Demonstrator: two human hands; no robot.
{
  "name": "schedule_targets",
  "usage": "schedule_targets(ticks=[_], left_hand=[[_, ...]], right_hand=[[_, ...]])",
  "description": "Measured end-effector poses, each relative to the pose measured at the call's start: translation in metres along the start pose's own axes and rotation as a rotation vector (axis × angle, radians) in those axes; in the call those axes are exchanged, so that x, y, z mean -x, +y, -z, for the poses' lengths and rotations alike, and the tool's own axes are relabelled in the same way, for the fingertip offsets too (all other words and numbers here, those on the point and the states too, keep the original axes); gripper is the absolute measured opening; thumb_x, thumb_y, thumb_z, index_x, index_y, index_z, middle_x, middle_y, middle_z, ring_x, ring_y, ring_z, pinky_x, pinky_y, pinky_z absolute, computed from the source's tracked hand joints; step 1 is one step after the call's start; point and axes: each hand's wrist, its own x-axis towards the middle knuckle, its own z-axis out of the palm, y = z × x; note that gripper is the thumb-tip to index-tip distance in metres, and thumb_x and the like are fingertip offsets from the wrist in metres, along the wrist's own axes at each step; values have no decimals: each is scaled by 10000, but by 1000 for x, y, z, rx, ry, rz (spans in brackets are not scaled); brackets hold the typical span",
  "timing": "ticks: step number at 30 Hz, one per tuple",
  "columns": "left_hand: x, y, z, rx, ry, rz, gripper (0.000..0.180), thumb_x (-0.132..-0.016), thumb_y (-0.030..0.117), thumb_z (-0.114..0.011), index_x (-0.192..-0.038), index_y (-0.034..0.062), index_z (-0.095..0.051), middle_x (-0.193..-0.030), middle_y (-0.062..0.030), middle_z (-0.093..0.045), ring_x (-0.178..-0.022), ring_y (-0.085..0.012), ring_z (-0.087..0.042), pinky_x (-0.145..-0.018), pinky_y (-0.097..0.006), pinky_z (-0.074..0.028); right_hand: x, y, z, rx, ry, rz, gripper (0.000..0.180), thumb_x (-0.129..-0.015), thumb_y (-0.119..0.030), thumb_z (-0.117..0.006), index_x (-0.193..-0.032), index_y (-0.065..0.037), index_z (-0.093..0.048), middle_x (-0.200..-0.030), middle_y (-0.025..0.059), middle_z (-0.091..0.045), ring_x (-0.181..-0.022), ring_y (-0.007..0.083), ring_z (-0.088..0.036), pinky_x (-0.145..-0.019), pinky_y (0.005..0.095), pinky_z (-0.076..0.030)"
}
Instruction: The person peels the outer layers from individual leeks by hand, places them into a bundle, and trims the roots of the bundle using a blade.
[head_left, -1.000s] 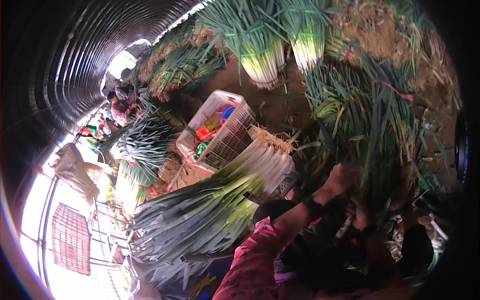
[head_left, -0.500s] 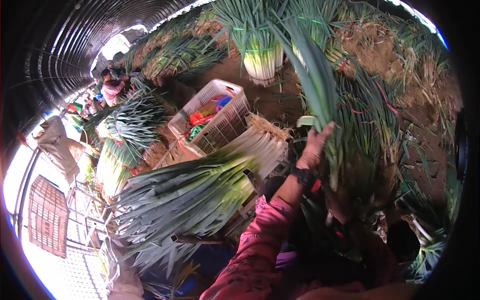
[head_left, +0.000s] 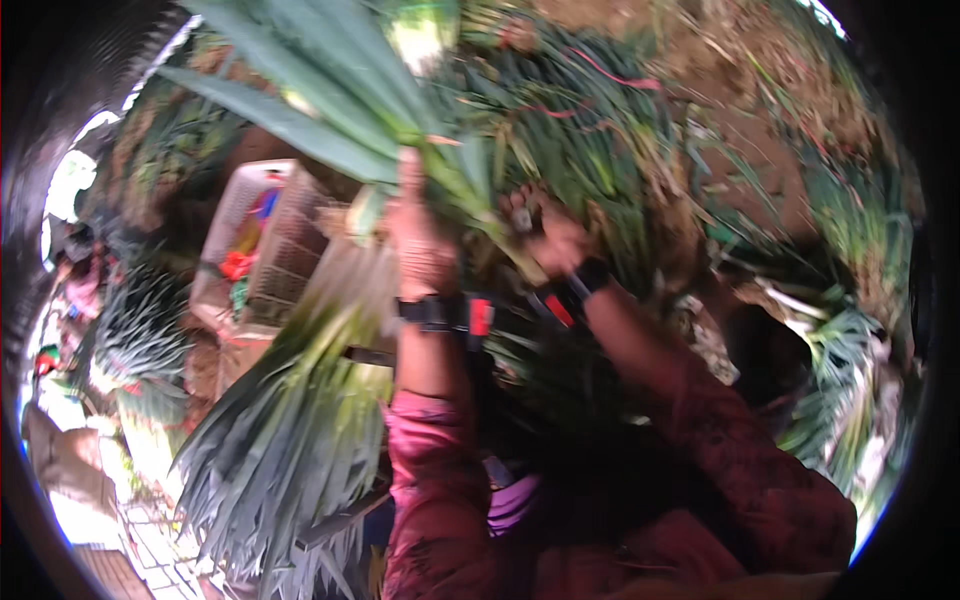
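My left hand [head_left: 420, 240] is wrapped round a large leek [head_left: 365, 95], its broad green leaves fanning up and to the left. The leek's stem slants down to the right past my right hand [head_left: 556, 238]. The right fingers are bent beside that stem, but blur hides whether they grip anything. Below and left of my left hand, a thick pile of leeks [head_left: 290, 400] lies on a metal stand [head_left: 345, 520], pale stem ends toward the hand and dark leaves hanging down. Dark bands circle both my wrists.
A white plastic crate [head_left: 285, 250] with coloured ties stands left of the leek pile. Loose leeks with pink ties [head_left: 570, 130] lie on the ground ahead, and more leeks [head_left: 845, 390] lie at right. Another person [head_left: 82, 275] is at the far left.
My view has swung right, so the crate and pile appear farther left. The held leek now leans left. My right hand has come up out of shadow beside its stem.
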Motion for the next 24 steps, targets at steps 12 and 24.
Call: schedule_targets(ticks=[12,24], left_hand=[[-1,6,12,-64,170,-134,632,-840,458,-696,-1241,7,-508,-1138,-75,-594,-966,-223,-572,-850,-413,-485],[26,-38,-31,63,-527,-155,468,-873,89,-658,-1290,18,-460,-1187,-80,-588,-1070,-178,-575,-940,-343,-465]], right_hand=[[140,-91,131,1885,-160,146,294,-814,-133,-660,-1071,6,-623,-971,171,-662,-947,318,-632,-843,363,-493],[145,-23,-28,803,-191,-246,132,-918,-146,-595,-982,-51,-529,-639,-11,-489,-487,65,-441,-454,226,-364]])
